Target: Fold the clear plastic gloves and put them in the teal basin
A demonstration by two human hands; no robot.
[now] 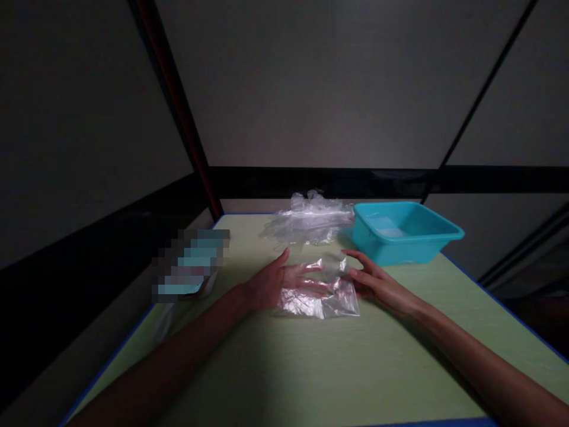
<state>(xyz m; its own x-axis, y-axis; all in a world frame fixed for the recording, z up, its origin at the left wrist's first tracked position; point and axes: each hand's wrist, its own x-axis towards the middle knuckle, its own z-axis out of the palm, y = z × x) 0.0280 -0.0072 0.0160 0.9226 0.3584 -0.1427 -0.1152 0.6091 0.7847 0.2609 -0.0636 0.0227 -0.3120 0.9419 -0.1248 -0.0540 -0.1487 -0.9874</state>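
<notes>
A clear plastic bag is over the fingers of my left hand, which show through the film, stretched out and spread apart. The wrist and thumb of that hand stay outside the bag. At the bag's right edge is my right hand, its thumb and fingertips closed on the film. Both hands are just above the table's middle. Behind them lies a crumpled heap of clear plastic, perhaps more bags.
A turquoise plastic basin stands at the back right, with something pale on its bottom. On the left side of the light green table is a blurred-out object with a pale strap or cord. Dark-banded walls enclose the table's far and left sides.
</notes>
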